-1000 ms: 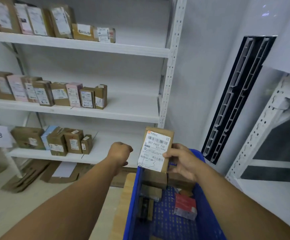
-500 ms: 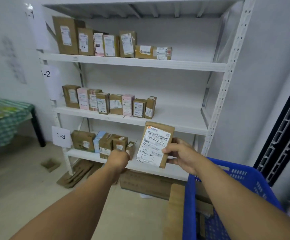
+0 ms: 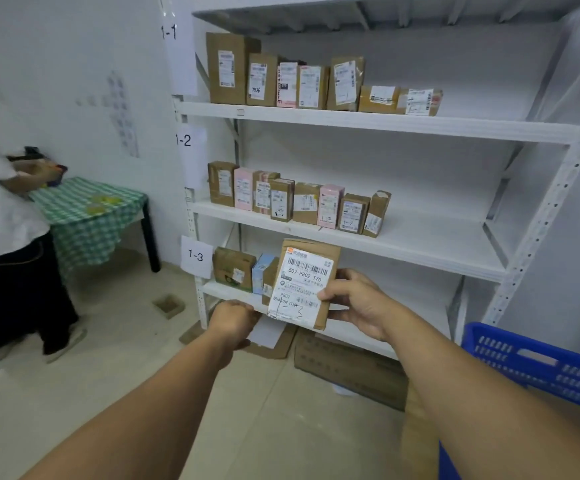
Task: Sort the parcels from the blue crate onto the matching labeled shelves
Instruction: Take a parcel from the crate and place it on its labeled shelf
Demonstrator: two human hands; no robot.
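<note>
Far left, a person stands at a green-checked worktop. Next over is the left grip, clenched in a fist with nothing showing in it, just beside the lower corner of the parcel. That parcel's upright in the air, label facing the camera, in front of the 1-3 shelf. The right grip is grasping its right edge, thumb on the label. The blue crate is bottom right.

A plain white wall stood above a pale, glossy floor, with a black-legged table under a green checked cloth at the left, a person in a white top beside it, and flattened cardboard lying further right.
</note>
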